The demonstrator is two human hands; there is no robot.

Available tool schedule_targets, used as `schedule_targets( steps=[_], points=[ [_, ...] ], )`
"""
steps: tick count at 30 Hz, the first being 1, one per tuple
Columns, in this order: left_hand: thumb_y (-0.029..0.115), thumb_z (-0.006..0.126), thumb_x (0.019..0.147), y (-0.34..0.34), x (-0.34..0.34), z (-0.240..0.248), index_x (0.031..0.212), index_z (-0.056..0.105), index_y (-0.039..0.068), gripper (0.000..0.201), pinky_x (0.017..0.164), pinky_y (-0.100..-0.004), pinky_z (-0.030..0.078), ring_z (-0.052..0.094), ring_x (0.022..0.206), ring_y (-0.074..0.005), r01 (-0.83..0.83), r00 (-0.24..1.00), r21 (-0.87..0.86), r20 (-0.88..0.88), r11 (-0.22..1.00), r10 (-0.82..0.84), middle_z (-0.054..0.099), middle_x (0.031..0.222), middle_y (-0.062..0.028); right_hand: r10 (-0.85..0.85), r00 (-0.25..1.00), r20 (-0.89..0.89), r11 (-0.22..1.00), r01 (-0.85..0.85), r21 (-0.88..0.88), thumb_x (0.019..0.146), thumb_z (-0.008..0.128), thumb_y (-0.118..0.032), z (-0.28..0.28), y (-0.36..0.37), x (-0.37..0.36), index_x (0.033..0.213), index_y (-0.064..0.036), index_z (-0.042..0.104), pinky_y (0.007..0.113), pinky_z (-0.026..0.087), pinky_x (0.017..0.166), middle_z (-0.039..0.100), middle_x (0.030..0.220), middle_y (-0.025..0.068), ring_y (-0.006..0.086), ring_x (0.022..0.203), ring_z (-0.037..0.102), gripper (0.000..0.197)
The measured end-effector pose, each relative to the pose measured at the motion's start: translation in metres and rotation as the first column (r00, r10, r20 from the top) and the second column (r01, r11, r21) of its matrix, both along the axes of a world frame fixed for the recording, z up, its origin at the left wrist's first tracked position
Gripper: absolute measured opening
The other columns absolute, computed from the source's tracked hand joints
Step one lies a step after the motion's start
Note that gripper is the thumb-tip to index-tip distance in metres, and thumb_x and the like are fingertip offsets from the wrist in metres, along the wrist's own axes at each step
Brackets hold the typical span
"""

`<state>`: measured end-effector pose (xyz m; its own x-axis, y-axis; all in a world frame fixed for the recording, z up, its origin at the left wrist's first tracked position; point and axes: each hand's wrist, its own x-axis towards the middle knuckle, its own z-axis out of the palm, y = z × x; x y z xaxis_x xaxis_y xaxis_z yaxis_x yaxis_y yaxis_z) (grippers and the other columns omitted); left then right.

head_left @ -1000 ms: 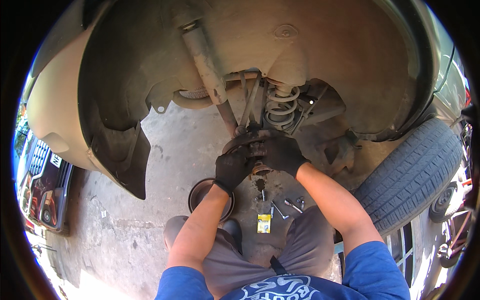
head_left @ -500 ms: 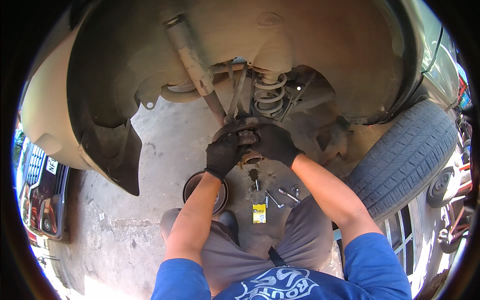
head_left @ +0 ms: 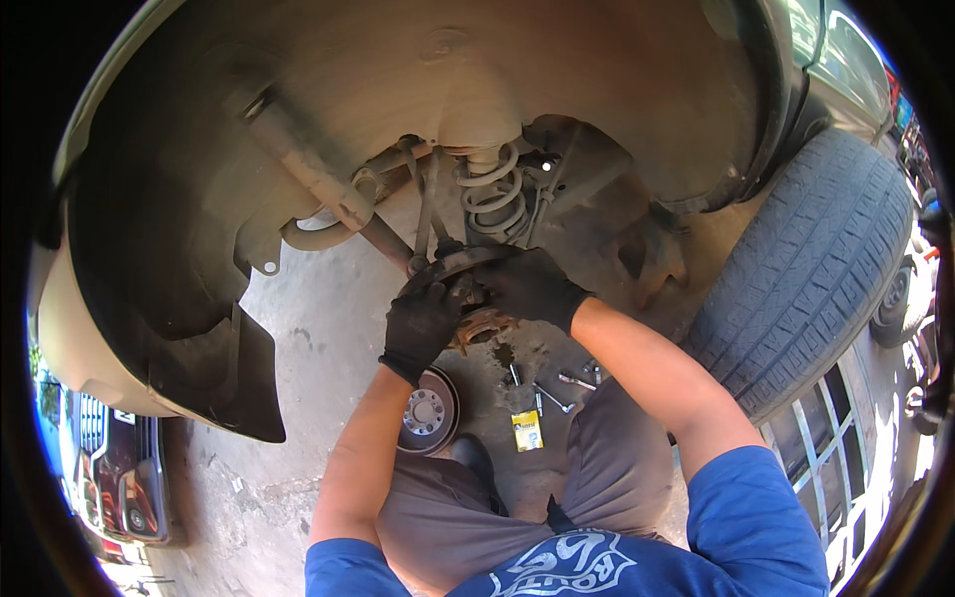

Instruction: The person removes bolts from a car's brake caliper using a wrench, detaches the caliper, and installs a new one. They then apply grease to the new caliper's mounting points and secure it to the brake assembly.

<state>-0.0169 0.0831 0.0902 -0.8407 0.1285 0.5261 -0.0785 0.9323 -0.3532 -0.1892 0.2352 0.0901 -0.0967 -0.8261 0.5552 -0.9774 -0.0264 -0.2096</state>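
The black-gloved left hand [head_left: 421, 323] and right hand [head_left: 527, 289] flanked the wheel-end brake assembly [head_left: 468, 291], their fingers bent against its near-left and upper-right sides. How tightly they gripped, or whether the fingertips pinched a small part, I could not tell. A curved brake shoe [head_left: 453, 263] arched just beyond them; the rusty hub [head_left: 482, 326] sat between and slightly below.

Working well here probably meant pressing evenly from both sides, bracing one hand while the other adjusted, and keeping fingertips out of gaps where a part could slip.

Beyond the hands rose the coil spring [head_left: 492, 199] and, farther left, the shock absorber [head_left: 308, 169]. Beneath them lay stained concrete floor [head_left: 308, 383], with the brake drum [head_left: 443, 430] below the left hand, a ratchet [head_left: 577, 381] and yellow box [head_left: 528, 431] nearer the body. A tyre [head_left: 806, 279] stood well right; a dark car [head_left: 137, 488] was parked far left.
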Motion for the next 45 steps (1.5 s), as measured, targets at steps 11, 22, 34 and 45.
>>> schedule_targets(
  steps=[11, 22, 34, 45],
  points=[
    [0.024, 0.079, 0.075, 0.013, -0.002, 0.012, 0.131, 0.065, 0.018, 0.057, 0.089, -0.0382, 0.060, 0.063, 0.122, -0.0274, -0.122, 0.986, 0.112, 0.127, 0.986, 0.107, 0.069, 0.115, -0.0092, -0.037, 0.989, -0.143, 0.986, 0.012, -0.167, 0.078, 0.070, -0.020, -0.027, -0.001, -0.007, 0.098, -0.0132, 0.070, 0.042, 0.060, 0.071, 0.071, 0.092, 0.0098, 0.0298, 0.085, 0.072, 0.021],
    [0.043, 0.083, 0.075, 0.022, -0.019, 0.024, 0.114, 0.072, 0.015, 0.050, 0.073, -0.0409, 0.060, 0.073, 0.093, -0.0325, 0.028, 0.999, 0.269, 0.029, 0.963, -0.037, 0.075, 0.097, -0.0104, -0.097, 0.990, -0.102, 0.977, 0.075, -0.200, 0.078, 0.071, -0.023, -0.039, 0.002, -0.005, 0.097, -0.0138, 0.070, 0.042, 0.060, 0.067, 0.071, 0.087, 0.0108, 0.0305, 0.078, 0.072, 0.022],
    [0.030, 0.072, 0.074, 0.037, -0.036, 0.007, 0.083, 0.061, 0.014, 0.021, 0.071, -0.0423, 0.049, 0.066, 0.070, -0.0280, -0.058, 0.998, 0.142, 0.004, 0.988, 0.058, 0.065, 0.075, -0.0076, -0.088, 0.978, -0.188, 0.977, 0.048, -0.207, 0.075, 0.071, -0.027, -0.050, 0.004, -0.011, 0.098, -0.0152, 0.071, 0.038, 0.059, 0.070, 0.068, 0.089, 0.0054, 0.0241, 0.085, 0.071, 0.026],
    [0.028, 0.077, 0.076, 0.033, -0.029, 0.015, 0.092, 0.067, 0.012, 0.025, 0.075, -0.0427, 0.056, 0.069, 0.077, -0.0309, 0.024, 0.994, 0.146, -0.106, 0.989, -0.008, 0.071, 0.085, -0.0068, -0.033, 0.992, -0.118, 0.946, -0.008, -0.323, 0.077, 0.071, -0.023, -0.041, 0.004, -0.013, 0.103, -0.0119, 0.070, 0.039, 0.059, 0.081, 0.072, 0.099, 0.0084, 0.0294, 0.099, 0.069, 0.028]
  ],
)
